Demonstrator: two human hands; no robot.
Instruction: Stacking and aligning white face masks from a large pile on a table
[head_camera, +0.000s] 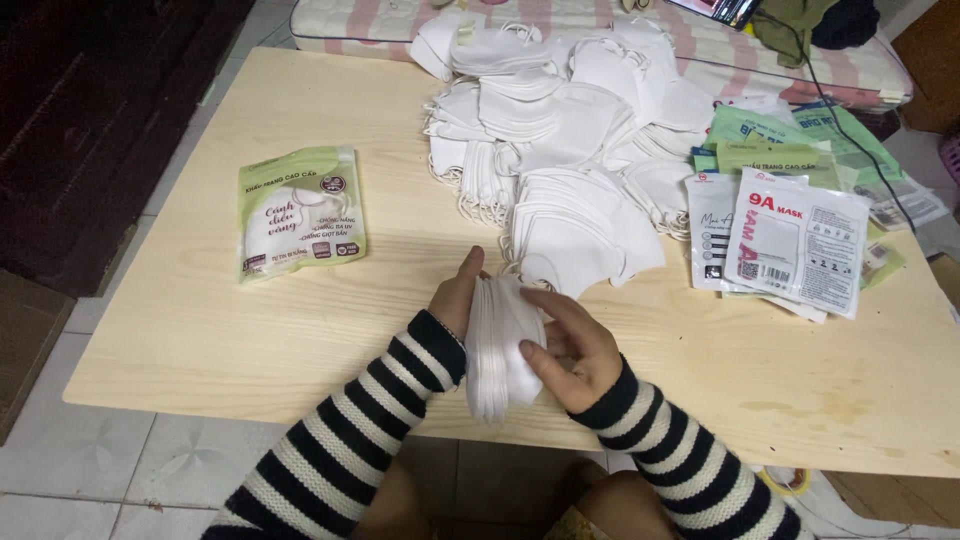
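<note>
Head view: our left hand (455, 295) and right hand (572, 345) clasp a white mask stack (500, 345) over the pale wooden worktop (200, 330); grey floor tiles (110, 470) at seven o'clock.

Soft white cloth over pale matt wood

The stack of masks (503, 345) in the grip is looking like matt, soft cloth; the desk (250, 340) under it is showing smooth light woodgrain, and the green packet (300, 212) left of it is shining as glossy plastic.
</note>
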